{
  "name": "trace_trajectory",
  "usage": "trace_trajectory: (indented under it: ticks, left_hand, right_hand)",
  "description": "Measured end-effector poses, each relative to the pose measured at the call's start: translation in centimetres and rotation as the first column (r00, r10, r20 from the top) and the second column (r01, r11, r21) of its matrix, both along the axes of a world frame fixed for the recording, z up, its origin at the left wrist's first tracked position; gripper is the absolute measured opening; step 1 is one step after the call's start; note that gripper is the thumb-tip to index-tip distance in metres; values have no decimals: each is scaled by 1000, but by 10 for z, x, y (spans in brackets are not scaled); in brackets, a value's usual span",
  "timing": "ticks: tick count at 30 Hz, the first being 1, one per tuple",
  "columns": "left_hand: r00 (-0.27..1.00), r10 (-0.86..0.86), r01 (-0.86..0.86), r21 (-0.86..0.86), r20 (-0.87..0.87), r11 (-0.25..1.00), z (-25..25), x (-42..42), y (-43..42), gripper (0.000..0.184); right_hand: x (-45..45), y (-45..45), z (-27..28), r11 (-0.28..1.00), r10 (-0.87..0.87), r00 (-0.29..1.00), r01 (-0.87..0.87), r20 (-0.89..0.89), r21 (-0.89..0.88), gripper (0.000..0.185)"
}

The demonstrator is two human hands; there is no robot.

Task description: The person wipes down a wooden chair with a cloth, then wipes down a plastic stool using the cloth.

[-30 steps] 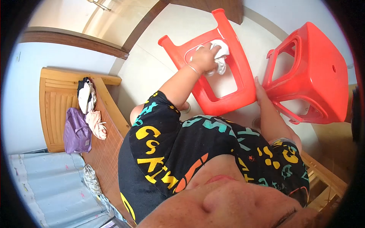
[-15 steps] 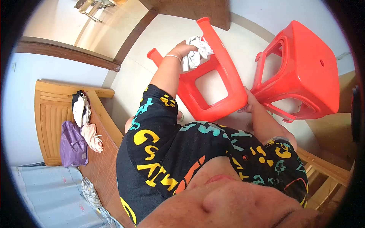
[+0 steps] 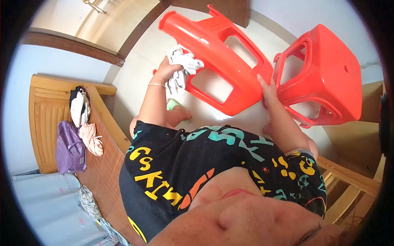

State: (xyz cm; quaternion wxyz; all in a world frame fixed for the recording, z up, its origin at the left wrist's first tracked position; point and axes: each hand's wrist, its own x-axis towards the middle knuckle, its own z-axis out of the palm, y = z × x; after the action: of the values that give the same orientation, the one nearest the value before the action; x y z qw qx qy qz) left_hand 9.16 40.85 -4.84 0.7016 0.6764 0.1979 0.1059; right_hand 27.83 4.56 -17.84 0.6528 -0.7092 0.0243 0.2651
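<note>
A red plastic stool [image 3: 213, 49] is tipped over in front of me, with its legs toward the upper left. My right hand [image 3: 269, 91] grips its right end, thumb laid on the red surface. In my left hand [image 3: 165, 71] is a bunched white cloth [image 3: 184, 65], close against the stool's near side. A bracelet circles my left wrist. To the right, a second red plastic stool [image 3: 338, 78] stands tilted in view, near my right hand but not held.
Below my left arm is a foot in a green slipper [image 3: 172, 103]. On the left, a wooden bench or bed [image 3: 104, 164] bears a purple bag [image 3: 70, 147] and folded clothes [image 3: 91, 138]. A wooden door edge [image 3: 230, 10] stands at the top, and a wooden frame [image 3: 349, 180] lies lower right.
The held stool has turned and rolled, so a broad outer side now shows. My left hand has moved left and down with the cloth. My right hand has shifted up slightly.
</note>
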Motion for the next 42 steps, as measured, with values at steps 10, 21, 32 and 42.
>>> trace_trajectory:
  ticks: [10,21,32,42]
  left_hand:
    - [968,48,-67,-70,-246,995,-113,-67,6,50]
    - [920,32,0,81,-391,997,-215,-112,28,54]
    - [805,271,-57,387,-528,920,-51,-138,0,74]
    - [669,646,28,881,-367,472,14,-82,-14,78]
  right_hand:
    - [-32,-4,-17,909,225,850,-7,476,-418,111]
    - [-66,-8,-28,828,380,835,-115,398,-549,119]
    - [-13,9,-47,861,-67,967,180,245,-476,115]
    - [-23,15,-31,899,7,988,62,154,-434,95]
